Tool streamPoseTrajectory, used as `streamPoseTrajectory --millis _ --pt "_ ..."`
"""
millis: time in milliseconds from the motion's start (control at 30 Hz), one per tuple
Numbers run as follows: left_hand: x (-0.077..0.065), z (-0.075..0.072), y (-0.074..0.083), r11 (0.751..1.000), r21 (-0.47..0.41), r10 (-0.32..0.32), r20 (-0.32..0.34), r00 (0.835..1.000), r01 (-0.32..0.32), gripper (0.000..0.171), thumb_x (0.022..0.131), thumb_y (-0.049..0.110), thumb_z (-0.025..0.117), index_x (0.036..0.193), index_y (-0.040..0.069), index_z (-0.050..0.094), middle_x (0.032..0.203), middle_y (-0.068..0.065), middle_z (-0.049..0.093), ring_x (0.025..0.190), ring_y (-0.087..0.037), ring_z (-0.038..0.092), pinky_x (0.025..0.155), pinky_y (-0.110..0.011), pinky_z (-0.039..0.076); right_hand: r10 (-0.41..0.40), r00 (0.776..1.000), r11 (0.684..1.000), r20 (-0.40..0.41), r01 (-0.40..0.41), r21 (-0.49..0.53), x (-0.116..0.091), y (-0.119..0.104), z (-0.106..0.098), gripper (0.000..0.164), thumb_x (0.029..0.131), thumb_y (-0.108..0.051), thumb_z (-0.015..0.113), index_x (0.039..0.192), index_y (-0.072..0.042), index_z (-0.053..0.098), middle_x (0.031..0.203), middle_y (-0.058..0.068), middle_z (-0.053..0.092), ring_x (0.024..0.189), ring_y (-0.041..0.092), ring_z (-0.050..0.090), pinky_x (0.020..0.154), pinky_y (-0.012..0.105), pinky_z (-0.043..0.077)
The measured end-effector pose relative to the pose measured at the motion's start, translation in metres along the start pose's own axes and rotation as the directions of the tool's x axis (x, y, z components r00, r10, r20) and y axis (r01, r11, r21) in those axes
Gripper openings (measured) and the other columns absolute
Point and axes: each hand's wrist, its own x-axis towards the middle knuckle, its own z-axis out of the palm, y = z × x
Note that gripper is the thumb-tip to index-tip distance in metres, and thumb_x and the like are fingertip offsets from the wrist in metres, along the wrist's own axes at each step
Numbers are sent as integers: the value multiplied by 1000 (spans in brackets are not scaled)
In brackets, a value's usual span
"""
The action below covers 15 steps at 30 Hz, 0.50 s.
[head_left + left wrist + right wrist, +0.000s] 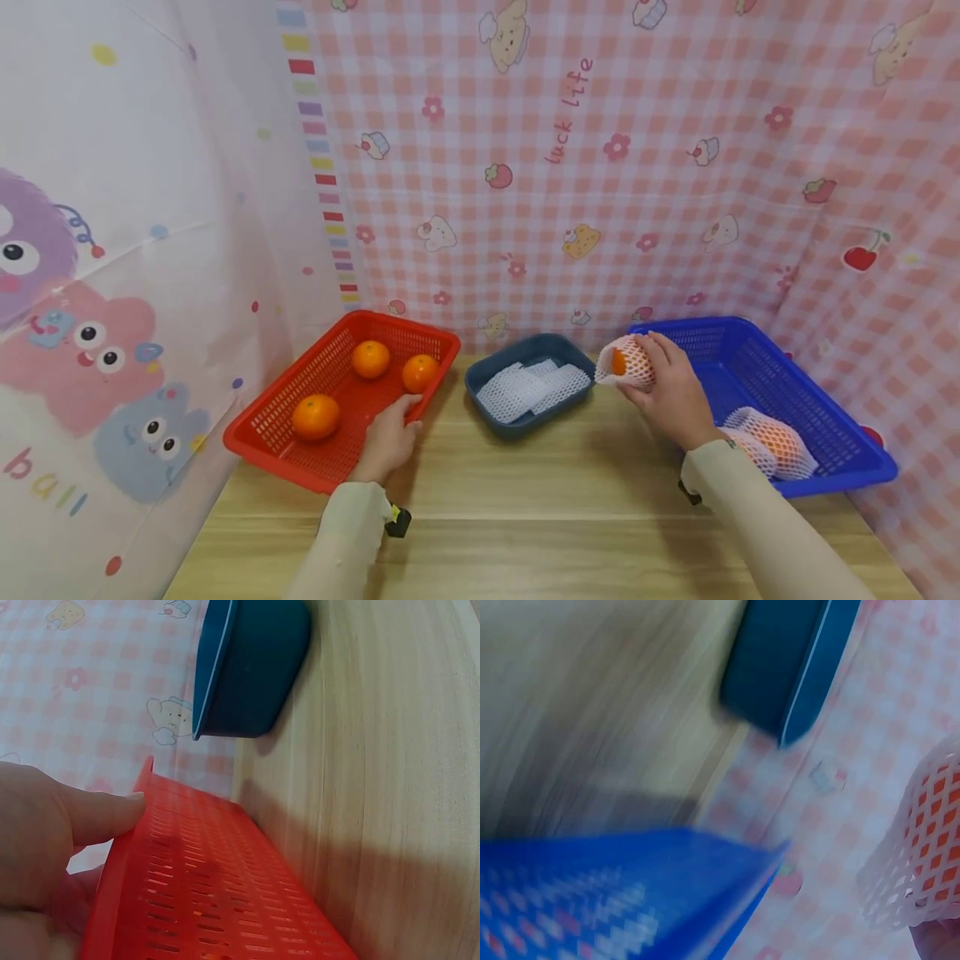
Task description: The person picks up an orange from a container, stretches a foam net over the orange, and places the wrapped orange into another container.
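Observation:
My right hand (678,400) holds an orange in a white foam net sleeve (633,364) above the left rim of the blue basket (836,489). A patch of orange peel shows at the sleeve's open end. In the right wrist view the netted orange (937,832) is at the right edge, most of the hand out of frame. My left hand (390,442) is at the right rim of the red basket (277,467), its thumb right at the rim (124,847) in the left wrist view. Bare oranges (316,417) lie in the red basket, the closest one (421,373) just beyond the fingers.
Between the baskets stands a dark teal tray (513,431) with flat white foam net sleeves (525,389) in it. Netted fruit (780,446) lies at the near end of the blue basket. A checked cloth (480,208) hangs behind the wooden table (510,517).

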Motion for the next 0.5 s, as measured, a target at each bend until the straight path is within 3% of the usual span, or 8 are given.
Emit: streamPoseTrajectory --millis 333,500 --pt "-1 -1 2 1000 10 -1 4 1000 1 43 91 5 65 133 9 57 130 -16 59 115 -37 56 98 -56 39 84 992 996 98 -81 -39 16 58 -28 75 70 -17 87 131 1 49 127 27 48 107 51 47 88 63 38" --pt "-1 -1 3 1000 16 7 -13 1000 -7 42 90 4 65 132 9 58 128 -15 60 114 -36 57 97 -55 40 182 954 982 240 -165 -87 23 80 -42 74 77 -23 82 135 2 44 126 32 45 109 55 44 88 66 36"
